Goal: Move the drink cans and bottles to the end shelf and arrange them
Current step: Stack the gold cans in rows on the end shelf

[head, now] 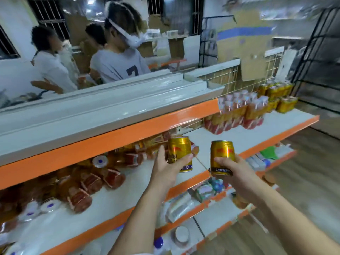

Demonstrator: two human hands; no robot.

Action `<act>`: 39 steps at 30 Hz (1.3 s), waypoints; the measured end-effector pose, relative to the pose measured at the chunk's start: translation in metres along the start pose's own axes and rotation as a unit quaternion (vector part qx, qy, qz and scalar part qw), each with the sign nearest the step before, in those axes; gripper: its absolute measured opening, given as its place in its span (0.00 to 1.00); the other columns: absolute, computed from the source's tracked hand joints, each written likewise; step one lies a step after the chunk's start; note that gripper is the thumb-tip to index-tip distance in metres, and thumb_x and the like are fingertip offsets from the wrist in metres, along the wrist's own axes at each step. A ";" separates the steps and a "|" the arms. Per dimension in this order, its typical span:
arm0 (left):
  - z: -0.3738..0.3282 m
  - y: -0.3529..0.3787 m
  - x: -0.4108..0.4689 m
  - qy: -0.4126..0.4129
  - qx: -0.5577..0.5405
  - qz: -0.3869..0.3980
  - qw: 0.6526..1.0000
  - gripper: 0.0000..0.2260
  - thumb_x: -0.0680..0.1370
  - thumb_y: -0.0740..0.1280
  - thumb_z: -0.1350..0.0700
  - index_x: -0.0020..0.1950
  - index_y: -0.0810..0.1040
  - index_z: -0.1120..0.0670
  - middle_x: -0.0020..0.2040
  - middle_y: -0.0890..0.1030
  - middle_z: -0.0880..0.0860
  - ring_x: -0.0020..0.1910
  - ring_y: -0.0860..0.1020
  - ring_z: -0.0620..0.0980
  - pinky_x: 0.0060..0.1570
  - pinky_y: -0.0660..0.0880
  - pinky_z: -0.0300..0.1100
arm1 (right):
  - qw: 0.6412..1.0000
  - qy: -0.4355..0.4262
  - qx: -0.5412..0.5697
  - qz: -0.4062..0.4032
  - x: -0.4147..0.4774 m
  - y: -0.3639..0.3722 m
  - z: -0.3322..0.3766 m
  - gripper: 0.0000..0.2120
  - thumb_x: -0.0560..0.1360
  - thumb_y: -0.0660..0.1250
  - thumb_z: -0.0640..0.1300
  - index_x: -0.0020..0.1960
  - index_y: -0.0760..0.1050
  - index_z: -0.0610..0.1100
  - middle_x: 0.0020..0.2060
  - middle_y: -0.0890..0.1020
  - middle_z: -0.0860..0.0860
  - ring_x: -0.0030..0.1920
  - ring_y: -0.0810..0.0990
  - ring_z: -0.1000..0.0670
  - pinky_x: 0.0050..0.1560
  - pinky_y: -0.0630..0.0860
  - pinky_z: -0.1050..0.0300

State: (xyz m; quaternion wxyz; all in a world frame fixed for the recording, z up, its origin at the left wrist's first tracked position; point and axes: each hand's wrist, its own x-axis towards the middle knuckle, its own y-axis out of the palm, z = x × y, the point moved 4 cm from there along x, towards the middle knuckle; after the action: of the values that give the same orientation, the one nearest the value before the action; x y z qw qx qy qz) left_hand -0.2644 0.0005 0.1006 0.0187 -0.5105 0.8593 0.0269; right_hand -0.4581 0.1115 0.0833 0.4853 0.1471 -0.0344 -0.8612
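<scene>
My left hand (166, 167) grips a gold drink can (179, 150) upright above the white shelf board. My right hand (233, 170) grips a second gold can (221, 155) upright, just right of the first. Amber drink bottles (92, 179) with red labels lie in a heap on the shelf to the left. At the far right end of the shelf (287, 122) stand upright bottles (237, 113) in rows, with stacked gold cans (277, 96) behind them.
An orange-edged upper shelf (103, 137) overhangs the bottle heap. Lower shelves (202, 196) hold packaged goods. A wire grid panel (228, 80) backs the end of the shelf. Three people (117, 59) stand beyond the shelving. Wood floor (303, 181) lies to the right.
</scene>
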 end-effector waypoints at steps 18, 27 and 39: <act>0.027 0.272 0.177 -0.008 0.058 0.239 0.969 0.21 0.72 0.81 0.56 0.59 0.77 0.41 0.54 0.85 0.45 0.54 0.84 0.44 0.51 0.81 0.38 | 0.968 -0.080 -0.041 -0.232 0.092 -0.236 0.044 0.31 0.59 0.82 0.51 0.60 0.78 0.48 0.51 0.85 0.39 0.46 0.85 0.40 0.52 0.79 0.29; 0.037 0.450 0.231 0.025 0.044 0.252 0.967 0.26 0.70 0.81 0.61 0.53 0.78 0.32 0.51 0.84 0.33 0.52 0.83 0.37 0.50 0.79 0.35 | 0.956 -0.120 -0.029 -0.267 0.128 -0.390 0.089 0.27 0.63 0.80 0.43 0.61 0.79 0.47 0.52 0.86 0.48 0.51 0.85 0.51 0.46 0.80 0.60; 0.031 0.600 0.345 0.042 0.059 0.123 0.990 0.23 0.69 0.82 0.62 0.55 0.78 0.42 0.50 0.85 0.40 0.49 0.83 0.36 0.45 0.77 0.29 | 0.971 -0.120 -0.105 -0.178 0.297 -0.551 0.177 0.29 0.65 0.83 0.42 0.64 0.79 0.48 0.55 0.86 0.52 0.56 0.85 0.51 0.57 0.80 0.53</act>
State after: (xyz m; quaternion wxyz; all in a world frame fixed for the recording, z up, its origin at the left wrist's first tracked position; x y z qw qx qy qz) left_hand -0.9559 -0.0131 0.0650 0.0089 -0.3998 0.9156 -0.0430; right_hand -1.1082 0.1360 0.0757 0.3294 -0.0052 0.0251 -0.9438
